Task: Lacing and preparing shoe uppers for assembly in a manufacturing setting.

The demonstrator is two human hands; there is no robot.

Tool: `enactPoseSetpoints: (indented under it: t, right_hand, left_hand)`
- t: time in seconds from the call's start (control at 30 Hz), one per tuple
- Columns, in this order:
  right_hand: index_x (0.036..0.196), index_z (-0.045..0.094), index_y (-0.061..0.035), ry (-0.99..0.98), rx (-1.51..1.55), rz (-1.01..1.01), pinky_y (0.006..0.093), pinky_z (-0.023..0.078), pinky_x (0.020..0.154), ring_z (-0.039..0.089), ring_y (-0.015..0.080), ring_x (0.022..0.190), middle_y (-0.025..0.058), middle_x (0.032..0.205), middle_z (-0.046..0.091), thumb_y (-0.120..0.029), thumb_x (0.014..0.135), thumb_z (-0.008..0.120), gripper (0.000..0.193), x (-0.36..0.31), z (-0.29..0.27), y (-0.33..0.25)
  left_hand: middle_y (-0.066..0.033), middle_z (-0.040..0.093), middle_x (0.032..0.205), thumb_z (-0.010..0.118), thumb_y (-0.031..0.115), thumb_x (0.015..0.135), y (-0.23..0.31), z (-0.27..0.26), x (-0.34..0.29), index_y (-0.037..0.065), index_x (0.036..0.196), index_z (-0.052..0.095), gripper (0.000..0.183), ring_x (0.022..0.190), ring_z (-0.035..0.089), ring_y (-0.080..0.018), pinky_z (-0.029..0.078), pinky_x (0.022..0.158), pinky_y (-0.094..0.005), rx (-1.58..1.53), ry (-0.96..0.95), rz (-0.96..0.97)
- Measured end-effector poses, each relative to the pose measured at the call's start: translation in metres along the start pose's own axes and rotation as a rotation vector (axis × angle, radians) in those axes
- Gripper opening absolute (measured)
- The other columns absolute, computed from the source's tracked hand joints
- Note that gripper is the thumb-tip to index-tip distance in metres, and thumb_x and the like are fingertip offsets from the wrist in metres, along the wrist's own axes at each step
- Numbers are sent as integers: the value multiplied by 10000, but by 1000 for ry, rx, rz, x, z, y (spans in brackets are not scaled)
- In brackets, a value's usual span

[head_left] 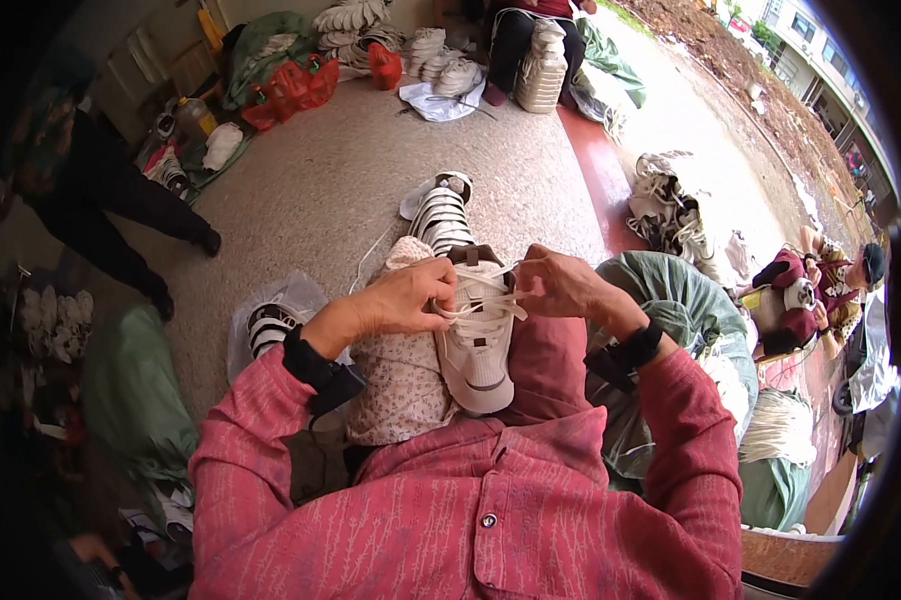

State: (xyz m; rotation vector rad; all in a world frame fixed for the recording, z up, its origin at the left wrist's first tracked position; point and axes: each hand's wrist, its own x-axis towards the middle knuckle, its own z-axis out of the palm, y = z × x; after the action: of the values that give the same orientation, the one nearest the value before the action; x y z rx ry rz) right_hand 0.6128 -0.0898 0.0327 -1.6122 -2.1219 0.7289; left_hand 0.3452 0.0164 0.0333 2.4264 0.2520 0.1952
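Note:
A cream sneaker (pixel 478 365) rests across my thighs, its toe toward me and its brown-lined collar pointing away. White shoelace (pixel 481 303) runs in loose crossings over its tongue. My left hand (pixel 403 298) is closed in a pinch on lace at the shoe's left side. At the right side, my right hand (pixel 568 285) pinches the lace too, fingertips together near the upper eyelets. Patterned cloth (pixel 401 400) covers my left thigh beneath the shoe.
Beyond my knees a row of nested shoes (pixel 441 220) lies on the floor. A green sack (pixel 671 300) bulges at my right, with a bundle of white laces (pixel 779 428) beside it. A striped shoe (pixel 269 328) sits at left. Other people stand or sit around.

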Motion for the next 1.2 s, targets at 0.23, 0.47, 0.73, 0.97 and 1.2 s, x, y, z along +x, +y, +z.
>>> enactPoseSetpoints:
  t: [0.23, 0.47, 0.73, 0.97, 1.2]
  right_hand:
    - [879, 669, -76, -176, 105, -67, 324, 498, 632, 639, 203, 720, 77, 807, 654, -292, 746, 723, 259, -1, -4, 2]
    - [862, 661, -32, -335, 290, 257, 309, 491, 590, 615, 169, 628, 70, 762, 613, -206, 762, 705, 206, -8, 2, -10]
    - [774, 583, -41, -126, -215, -20, 418, 480, 617, 617, 319, 733, 107, 781, 600, -337, 730, 714, 327, -6, -9, -19]
    - [887, 656, -18, -280, 434, 202, 305, 470, 519, 583, 167, 614, 52, 709, 609, -381, 839, 696, 369, -8, -13, -16]
    - [1172, 602, 0, 57, 591, 245, 310, 513, 696, 620, 174, 805, 91, 949, 670, -403, 953, 539, 463, 44, 18, 41]
  left_hand:
    - [23, 593, 813, 721, 118, 772, -15, -9, 5, 49, 845, 636, 131, 742, 535, -72, 457, 677, -235, -423, -208, -221]
    - [28, 599, 805, 717, 161, 812, -13, -12, -2, 35, 863, 633, 160, 770, 528, -65, 447, 682, -240, -616, -198, -329]
    - [13, 552, 936, 684, 187, 843, 24, -26, -19, 59, 1152, 548, 361, 825, 522, -93, 415, 761, -243, -254, -180, -255]
    - [-14, 561, 992, 659, 180, 871, 23, -28, -27, 66, 1218, 538, 385, 732, 548, -71, 456, 637, -217, -425, -229, -496]
    - [-29, 616, 1050, 607, 197, 914, -34, -20, -5, 31, 1163, 575, 300, 915, 595, -89, 490, 701, -233, -613, 330, -435]
